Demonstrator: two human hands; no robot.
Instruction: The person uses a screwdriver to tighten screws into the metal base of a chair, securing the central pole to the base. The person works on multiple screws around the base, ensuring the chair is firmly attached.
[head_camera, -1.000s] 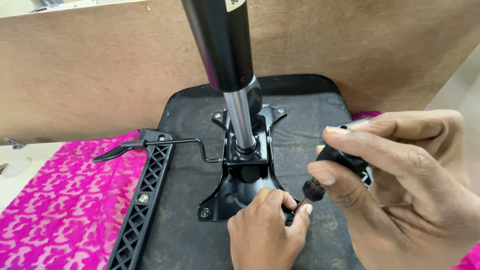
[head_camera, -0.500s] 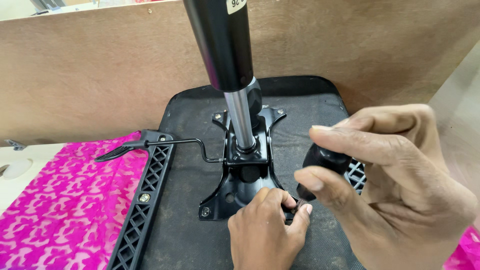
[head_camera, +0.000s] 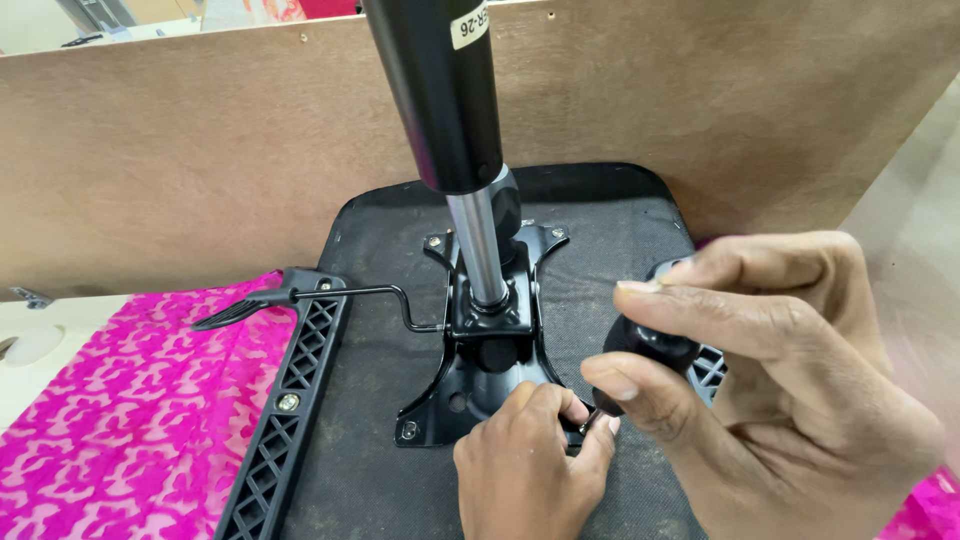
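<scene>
1. The left hand (head_camera: 525, 470) sits at the near edge of the seat (head_camera: 380, 420), fingers pinched together on a small dark part at the near right corner of the plate (head_camera: 470, 385); what that part is stays hidden under the fingertips.
2. The right hand (head_camera: 770, 400) hovers just to the right of it, thumb and fingers clamped round the black screwdriver handle (head_camera: 650, 345). The shaft slants down toward the left hand's fingertips, mostly covered.
3. The seat is an upturned black chair seat, and it carries everything else. The black metal plate is bolted at its middle, with a screw head showing at the near left corner.
4. A black lattice arm bracket (head_camera: 290, 400) runs along the left edge of the seat, from the near edge back toward the lever.
5. A thin wire lever (head_camera: 330, 297) with a flat black paddle end reaches from the plate out past the left edge.
6. A bright steel piston (head_camera: 480, 250) stands upright from the plate, and the black cylinder (head_camera: 435, 90) above it rises out of view.
7. A pink patterned cloth (head_camera: 120, 410) lies left of the seat.
8. A brown board (head_camera: 200, 150) stands behind the far edge of the seat.
</scene>
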